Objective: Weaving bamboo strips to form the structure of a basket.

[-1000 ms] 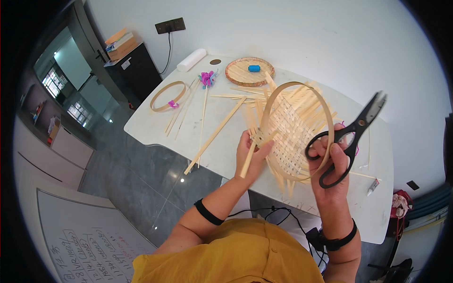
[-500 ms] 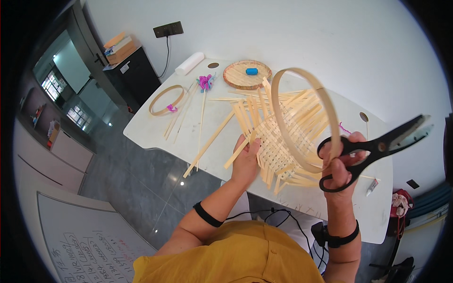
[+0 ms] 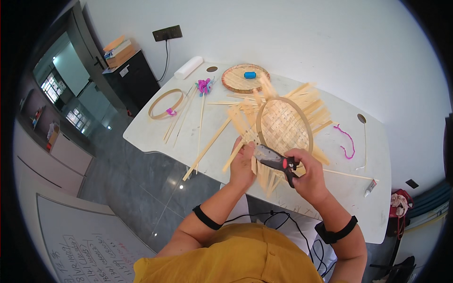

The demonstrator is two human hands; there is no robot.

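Observation:
A woven bamboo piece point(image 3: 282, 126) with loose strips fanning out around it lies mid-table. Over its woven centre is a bamboo hoop point(image 3: 310, 127). My left hand point(image 3: 242, 165) is closed on the strips at the weave's near left edge. Held in my right hand point(image 3: 309, 173) are black-handled scissors point(image 3: 272, 157), their blades pointing left across the strips close to my left fingers. The hoop's near edge passes just behind the scissors; whether my right fingers touch it, I cannot tell.
A round woven tray point(image 3: 233, 84) holds a blue spool point(image 3: 250, 75) at the back. Leftward are a second hoop point(image 3: 150, 107), a purple pipe-cleaner flower point(image 3: 204, 86) and thin sticks. On the right lie a magenta pipe cleaner point(image 3: 351, 141) and a small tube point(image 3: 371, 188).
My right hand has come down and left with the scissors. The hoop, raised in that hand before, now rests over the weave. My left hand stays on the strips.

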